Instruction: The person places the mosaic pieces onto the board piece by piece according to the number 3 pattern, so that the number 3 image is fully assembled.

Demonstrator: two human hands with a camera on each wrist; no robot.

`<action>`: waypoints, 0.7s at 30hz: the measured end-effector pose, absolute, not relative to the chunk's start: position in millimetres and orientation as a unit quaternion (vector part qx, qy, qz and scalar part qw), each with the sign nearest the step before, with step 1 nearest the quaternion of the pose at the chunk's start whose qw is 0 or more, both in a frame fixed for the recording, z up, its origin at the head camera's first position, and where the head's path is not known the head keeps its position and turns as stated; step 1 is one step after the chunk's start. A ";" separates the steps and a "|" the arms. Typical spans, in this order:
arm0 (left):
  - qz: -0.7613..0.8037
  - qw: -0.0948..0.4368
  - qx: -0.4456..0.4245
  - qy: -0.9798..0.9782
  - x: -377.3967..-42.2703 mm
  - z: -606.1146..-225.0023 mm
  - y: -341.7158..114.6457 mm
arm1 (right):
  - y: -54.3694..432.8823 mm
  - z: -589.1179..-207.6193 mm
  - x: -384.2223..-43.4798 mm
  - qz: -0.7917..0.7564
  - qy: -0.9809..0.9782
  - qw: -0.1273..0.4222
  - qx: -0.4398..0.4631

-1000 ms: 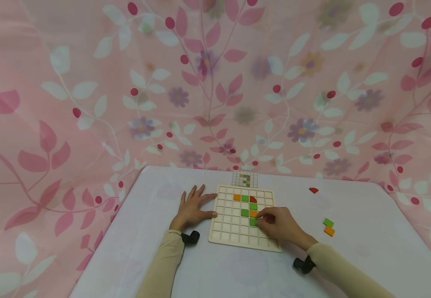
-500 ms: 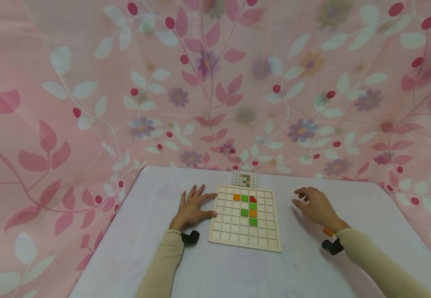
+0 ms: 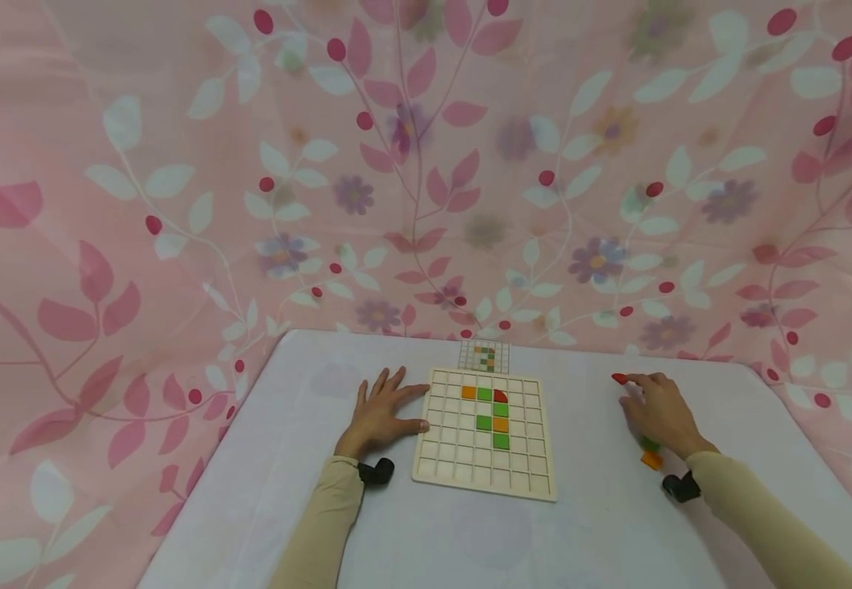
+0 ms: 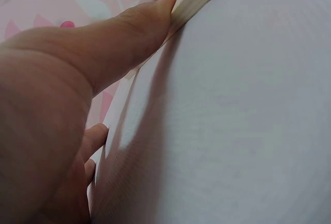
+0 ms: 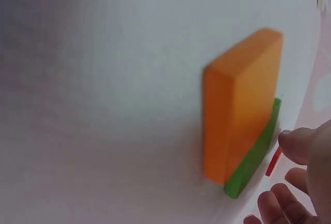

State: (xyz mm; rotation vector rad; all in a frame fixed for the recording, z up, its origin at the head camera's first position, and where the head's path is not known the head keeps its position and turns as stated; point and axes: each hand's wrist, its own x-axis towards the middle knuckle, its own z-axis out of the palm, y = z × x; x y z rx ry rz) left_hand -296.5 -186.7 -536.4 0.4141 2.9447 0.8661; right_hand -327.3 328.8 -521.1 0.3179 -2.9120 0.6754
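Evidently, the left hand (image 3: 381,415) lies spread wide, thumb and forefinger at the left edge of a square, pale wooden grid board (image 3: 446,450), mostly cut off in the left wrist view. Well apart, the right hand (image 3: 664,413), thumb and forefinger parted, meets a red quarter-round piece (image 3: 619,379) and part-hides a flat green tile (image 3: 650,444) beside a flat orange tile (image 3: 651,460).

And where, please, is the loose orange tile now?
In the head view, the loose orange tile lies right of the wooden grid board, next to the loose green tile.
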 end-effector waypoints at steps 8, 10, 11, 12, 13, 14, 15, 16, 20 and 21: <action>0.285 0.022 0.137 0.948 -296.1 -535.0 -185.5 | 334.9 -527.2 -340.6 0.198 -0.971 0.072 0.111; 0.287 0.021 0.138 0.948 -295.8 -534.5 -185.4 | 335.8 -528.6 -343.6 0.184 -0.974 0.069 0.115; 0.288 0.020 0.139 0.947 -296.2 -535.1 -185.3 | 336.1 -529.2 -344.8 0.179 -0.974 0.069 0.118; 0.288 0.019 0.140 0.947 -296.5 -535.4 -185.3 | 336.4 -529.4 -345.6 0.177 -0.975 0.066 0.120; 0.288 0.019 0.141 0.947 -296.9 -535.8 -185.4 | 336.6 -529.8 -346.3 0.175 -0.975 0.064 0.119; 0.287 0.019 0.142 0.947 -297.2 -536.2 -185.6 | 336.6 -529.7 -346.5 0.176 -0.975 0.062 0.120; 0.286 0.019 0.143 0.948 -297.5 -536.6 -185.8 | 336.1 -529.1 -346.2 0.177 -0.975 0.060 0.119; 0.284 0.019 0.143 0.948 -297.7 -537.1 -186.1 | 335.7 -528.7 -345.9 0.180 -0.975 0.057 0.118; 0.278 0.022 0.138 0.950 -297.1 -537.3 -187.9 | 331.8 -525.9 -344.9 0.171 -0.977 0.047 0.118; 0.277 0.023 0.136 0.951 -296.7 -536.8 -188.3 | 330.6 -525.1 -345.0 0.165 -0.978 0.046 0.122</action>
